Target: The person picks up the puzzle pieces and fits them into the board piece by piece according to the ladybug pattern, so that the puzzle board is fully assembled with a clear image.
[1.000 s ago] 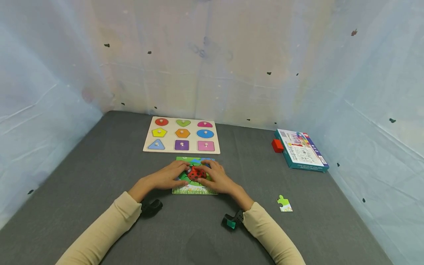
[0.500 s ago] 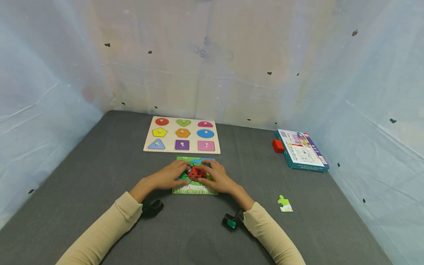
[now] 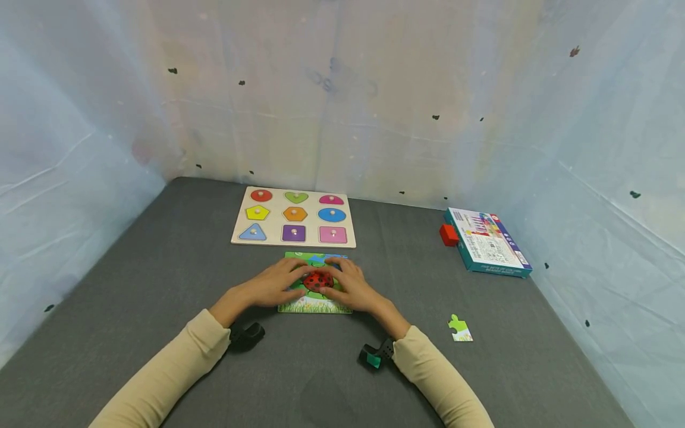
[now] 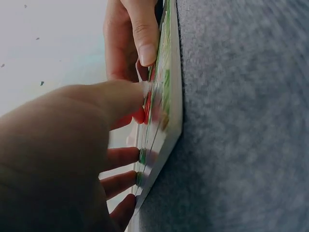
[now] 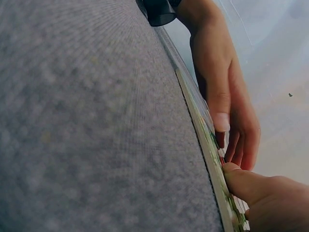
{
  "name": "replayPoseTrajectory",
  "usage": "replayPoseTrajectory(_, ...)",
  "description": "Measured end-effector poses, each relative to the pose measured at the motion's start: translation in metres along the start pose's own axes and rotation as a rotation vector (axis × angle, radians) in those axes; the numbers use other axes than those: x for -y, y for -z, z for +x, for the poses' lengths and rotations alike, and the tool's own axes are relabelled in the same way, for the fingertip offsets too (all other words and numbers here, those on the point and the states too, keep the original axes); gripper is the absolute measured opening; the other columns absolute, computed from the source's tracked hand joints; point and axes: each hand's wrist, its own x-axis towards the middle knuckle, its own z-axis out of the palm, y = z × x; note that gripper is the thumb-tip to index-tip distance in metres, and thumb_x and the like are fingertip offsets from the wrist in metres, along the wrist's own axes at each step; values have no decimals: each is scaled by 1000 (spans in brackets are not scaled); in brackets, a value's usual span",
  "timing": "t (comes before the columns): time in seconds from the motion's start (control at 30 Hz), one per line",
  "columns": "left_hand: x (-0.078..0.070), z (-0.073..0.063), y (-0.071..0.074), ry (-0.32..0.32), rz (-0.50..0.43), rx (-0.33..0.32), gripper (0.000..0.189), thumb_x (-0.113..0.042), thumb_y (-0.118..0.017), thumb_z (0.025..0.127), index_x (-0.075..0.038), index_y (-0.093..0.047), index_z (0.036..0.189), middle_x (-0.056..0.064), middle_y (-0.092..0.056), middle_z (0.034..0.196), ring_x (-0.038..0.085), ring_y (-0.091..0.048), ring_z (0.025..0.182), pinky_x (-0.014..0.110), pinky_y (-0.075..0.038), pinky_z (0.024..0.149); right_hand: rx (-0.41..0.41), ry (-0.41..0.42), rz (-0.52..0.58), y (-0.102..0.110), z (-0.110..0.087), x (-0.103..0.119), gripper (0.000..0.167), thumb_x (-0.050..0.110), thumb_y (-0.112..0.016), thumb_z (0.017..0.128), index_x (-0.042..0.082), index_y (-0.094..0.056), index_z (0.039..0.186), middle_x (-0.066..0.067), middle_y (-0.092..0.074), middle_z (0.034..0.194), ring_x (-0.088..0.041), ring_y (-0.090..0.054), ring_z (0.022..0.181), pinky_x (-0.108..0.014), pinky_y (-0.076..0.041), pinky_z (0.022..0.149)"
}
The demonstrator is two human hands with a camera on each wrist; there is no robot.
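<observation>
A flat jigsaw puzzle (image 3: 314,306) with a red ladybug on a green leaf lies on the table in the head view. My left hand (image 3: 270,286) rests on its left side, fingers spread and gently bent, with the index finger over the ladybug's head. From the other side my right hand (image 3: 353,291) touches the puzzle, thumb and fingertips around the ladybug. Seen low from the left wrist, the fingertips of my left hand (image 4: 63,135) press on the puzzle's top face. In the right wrist view, my right hand (image 5: 268,193) has its thumb on the picture.
Just behind is a wooden shape board (image 3: 273,222) with coloured knobbed pieces. To the right lies a single green-and-white jigsaw piece (image 3: 460,330). Farther back, a red block (image 3: 448,235) stands beside a teal-edged box (image 3: 489,244). Plastic sheeting (image 3: 342,107) rises behind the table.
My left index finger has slid a little to the right, now covering the ladybug's head. My right hand stays nearly still.
</observation>
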Motion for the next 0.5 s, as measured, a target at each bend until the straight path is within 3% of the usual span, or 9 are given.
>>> replayPoseTrajectory(0.27, 1, 2, -4, -13, 28, 29, 47, -40, -52, 94, -23, -45, 138, 17, -36, 139, 39, -32, 128, 61, -27, 99, -10, 18, -3, -1, 0, -1, 47, 29, -56, 94, 6, -44, 134, -16, -35, 142, -32, -29, 131, -61, -21, 100)
replayPoseTrajectory(0.5, -1, 2, -5, -13, 44, 32, 46, -39, -54, 93, -28, -46, 138, 16, -36, 140, 38, -32, 128, 61, -28, 99, 26, 25, -28, 4, 0, 1, 47, 31, -53, 95, 7, -45, 135, -16, -36, 142, -32, -31, 130, -60, -25, 100)
